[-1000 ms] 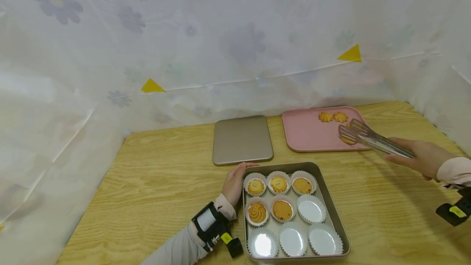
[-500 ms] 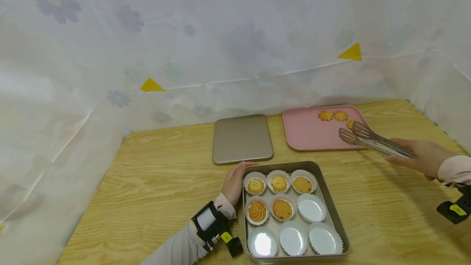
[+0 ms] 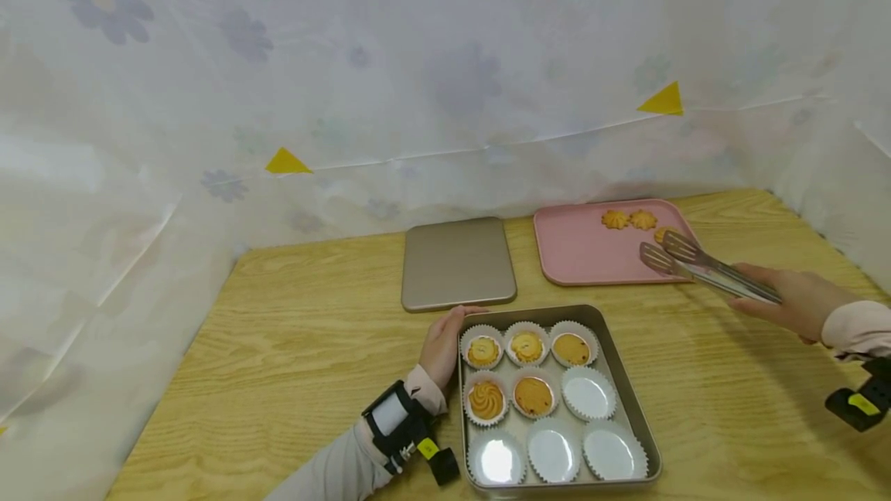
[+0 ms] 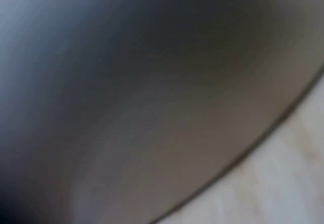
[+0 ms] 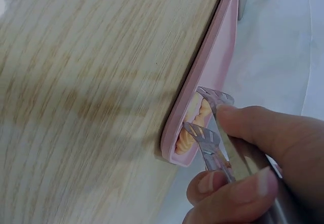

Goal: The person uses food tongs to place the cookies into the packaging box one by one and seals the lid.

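In the head view my left hand (image 3: 442, 354) holds the left side of a square metal baking pan (image 3: 629, 393), fingers round its far corner. White paper cups (image 3: 588, 394) line the pan; several hold cookies (image 3: 534, 396). My right hand (image 3: 797, 301) grips metal slotted tongs (image 3: 727, 273), their tips spread apart over the right end of a pink tray (image 3: 578, 246). A ridged cookie (image 3: 663, 234) shows beside the far tip. In the right wrist view, cookies (image 5: 185, 141) lie inside the tray's edge around the tong tips. The left wrist view is a dark blur.
A flat, square metal lid (image 3: 458, 265) lies left of the pink tray, behind the pan. Two flower-shaped cookies (image 3: 629, 219) sit at the tray's back. A pale flowered curtain (image 3: 445, 83) with yellow triangles closes off the wooden table's (image 3: 306, 331) far side.
The tong tips shift slightly over the tray. The cookie seen under the near tip a second ago no longer shows there, and the one by the far tip shows more. The left hand stays put.
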`<state>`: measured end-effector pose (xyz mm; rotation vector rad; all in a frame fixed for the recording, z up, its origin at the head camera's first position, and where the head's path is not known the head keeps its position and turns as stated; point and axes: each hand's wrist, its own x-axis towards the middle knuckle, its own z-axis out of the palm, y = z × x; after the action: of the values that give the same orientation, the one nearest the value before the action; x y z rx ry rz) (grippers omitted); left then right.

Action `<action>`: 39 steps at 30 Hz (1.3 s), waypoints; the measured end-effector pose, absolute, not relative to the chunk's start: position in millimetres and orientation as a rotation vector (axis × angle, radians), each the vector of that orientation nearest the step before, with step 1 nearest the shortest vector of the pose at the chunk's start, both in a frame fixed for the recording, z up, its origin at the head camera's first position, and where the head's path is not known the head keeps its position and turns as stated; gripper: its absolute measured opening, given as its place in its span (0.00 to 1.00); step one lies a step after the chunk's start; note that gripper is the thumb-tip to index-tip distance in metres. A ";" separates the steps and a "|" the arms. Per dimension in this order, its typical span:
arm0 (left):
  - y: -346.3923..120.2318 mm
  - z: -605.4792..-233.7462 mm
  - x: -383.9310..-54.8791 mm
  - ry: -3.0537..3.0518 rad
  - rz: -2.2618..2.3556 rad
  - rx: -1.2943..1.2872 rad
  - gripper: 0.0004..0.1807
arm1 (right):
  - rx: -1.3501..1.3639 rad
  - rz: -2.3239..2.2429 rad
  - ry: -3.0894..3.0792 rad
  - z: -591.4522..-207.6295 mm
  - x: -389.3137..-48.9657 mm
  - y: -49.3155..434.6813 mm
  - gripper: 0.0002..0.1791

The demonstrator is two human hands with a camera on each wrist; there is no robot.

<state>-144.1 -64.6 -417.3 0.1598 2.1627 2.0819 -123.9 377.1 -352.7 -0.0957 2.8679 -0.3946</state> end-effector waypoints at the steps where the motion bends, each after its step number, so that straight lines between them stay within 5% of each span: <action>1: -64.7 -417.3 -143.8 2.164 2.080 0.159 0.24 | -0.100 -0.394 2.874 -353.6 -123.9 377.2 0.50; 39: -64.5 -418.2 -144.1 2.175 2.081 0.151 0.23 | -0.265 -0.406 2.978 -309.3 -93.3 326.2 0.42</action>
<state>-144.1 -64.5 -418.2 0.1510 2.1748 2.0811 -93.3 326.2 -309.3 -0.2650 2.9779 -0.4063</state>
